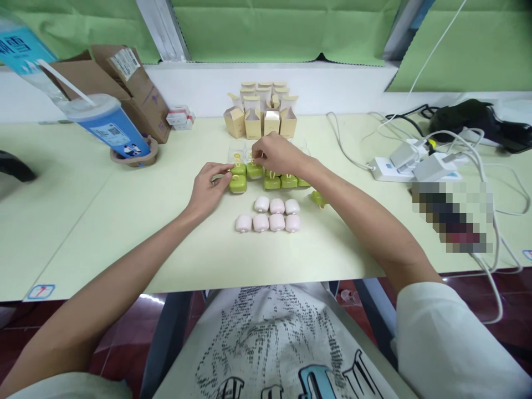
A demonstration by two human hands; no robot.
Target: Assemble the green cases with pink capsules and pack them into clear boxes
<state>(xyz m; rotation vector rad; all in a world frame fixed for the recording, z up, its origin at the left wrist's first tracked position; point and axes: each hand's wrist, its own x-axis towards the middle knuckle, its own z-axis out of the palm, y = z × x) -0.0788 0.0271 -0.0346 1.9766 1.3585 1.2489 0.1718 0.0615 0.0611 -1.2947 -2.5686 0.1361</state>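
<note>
— Pinching what, exactly?
— The right hand [276, 155] nipped a loop on one green case [254, 169]; the left hand [208, 188] gripped another green case [238, 184].
— How far along?
— Green cases sat in a row, pink cases [270, 215] untouched nearby, open boxes [261, 113] waited behind.

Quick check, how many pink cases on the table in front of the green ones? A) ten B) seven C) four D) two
B: the pink cases lie in two rows, three behind and four in front, nearer the person than the green cases that the left hand and right hand touch.
</note>
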